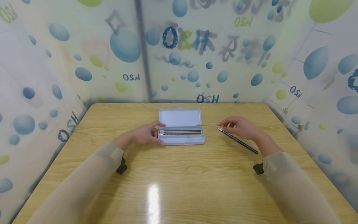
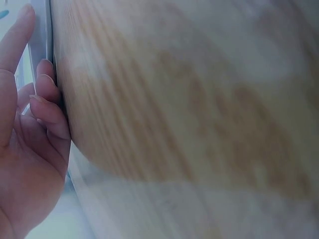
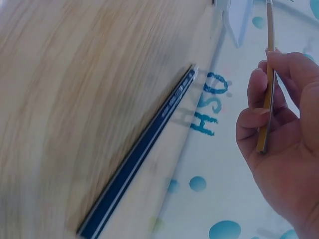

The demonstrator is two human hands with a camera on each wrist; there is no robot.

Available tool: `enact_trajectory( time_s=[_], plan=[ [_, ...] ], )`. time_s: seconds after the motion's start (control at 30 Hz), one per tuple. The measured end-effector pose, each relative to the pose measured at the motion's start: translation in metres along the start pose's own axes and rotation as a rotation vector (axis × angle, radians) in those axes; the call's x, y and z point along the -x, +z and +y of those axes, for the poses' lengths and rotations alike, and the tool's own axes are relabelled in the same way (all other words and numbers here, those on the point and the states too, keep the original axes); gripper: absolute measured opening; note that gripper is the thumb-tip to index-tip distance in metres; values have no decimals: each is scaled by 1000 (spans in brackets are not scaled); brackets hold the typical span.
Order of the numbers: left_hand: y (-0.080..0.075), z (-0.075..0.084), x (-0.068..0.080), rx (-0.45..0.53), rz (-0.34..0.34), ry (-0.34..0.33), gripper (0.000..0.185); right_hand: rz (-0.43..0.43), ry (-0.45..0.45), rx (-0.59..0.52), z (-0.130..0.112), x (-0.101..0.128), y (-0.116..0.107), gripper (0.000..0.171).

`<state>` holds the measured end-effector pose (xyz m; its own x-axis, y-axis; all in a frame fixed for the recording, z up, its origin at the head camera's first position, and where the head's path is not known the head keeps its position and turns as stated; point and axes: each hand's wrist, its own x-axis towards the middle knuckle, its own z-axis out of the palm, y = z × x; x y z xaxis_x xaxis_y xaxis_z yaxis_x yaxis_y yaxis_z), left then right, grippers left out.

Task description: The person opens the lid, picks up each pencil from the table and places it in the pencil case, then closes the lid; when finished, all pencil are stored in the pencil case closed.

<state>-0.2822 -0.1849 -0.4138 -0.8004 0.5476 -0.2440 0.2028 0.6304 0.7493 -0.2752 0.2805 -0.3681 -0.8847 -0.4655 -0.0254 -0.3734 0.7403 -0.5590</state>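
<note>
An open grey pencil case (image 1: 181, 142) lies at the middle of the wooden table (image 1: 179, 183), its lid (image 1: 180, 117) laid back and several pencils (image 1: 180, 132) in the tray. My left hand (image 1: 145, 134) holds the case's left end (image 2: 41, 35), fingers (image 2: 44, 84) curled against its edge. My right hand (image 1: 241, 127) pinches a thin yellow pencil (image 1: 208, 125) that points toward the case; the right wrist view shows this yellow pencil (image 3: 268, 79) between thumb and fingers. A dark blue pencil (image 1: 237, 140) lies on the table under that hand, also visible as the dark pencil (image 3: 139, 154) in the wrist view.
Curtains printed with blue and green bubbles (image 1: 126, 45) close in the table on the left, back and right. A bright light reflection (image 1: 153, 199) sits on the near tabletop. Both forearms wear pale sleeves (image 1: 84, 183).
</note>
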Motion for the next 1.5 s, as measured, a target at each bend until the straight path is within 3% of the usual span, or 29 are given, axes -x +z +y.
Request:
enact_trajectory(
  time_s=[0.3,0.57,0.83,1.17,1.5],
  plan=[
    [0,-1,-2,0,-8,-8,91,-14,-62,-11,-17,-28,25,26],
    [0,-3,-4,-1,-4,-20,92,-71,-62,-73,-36,-55,48,23],
    [0,-2,-4,9,0,-8,92,-126,-98,-62,-55,-77,68,21],
    [0,-2,-6,3,1,1,92,-166,-98,-15,-68,-95,81,21],
    [2,-3,-5,-3,8,-3,91,-190,-86,-35,-70,-103,87,21]
  ],
)
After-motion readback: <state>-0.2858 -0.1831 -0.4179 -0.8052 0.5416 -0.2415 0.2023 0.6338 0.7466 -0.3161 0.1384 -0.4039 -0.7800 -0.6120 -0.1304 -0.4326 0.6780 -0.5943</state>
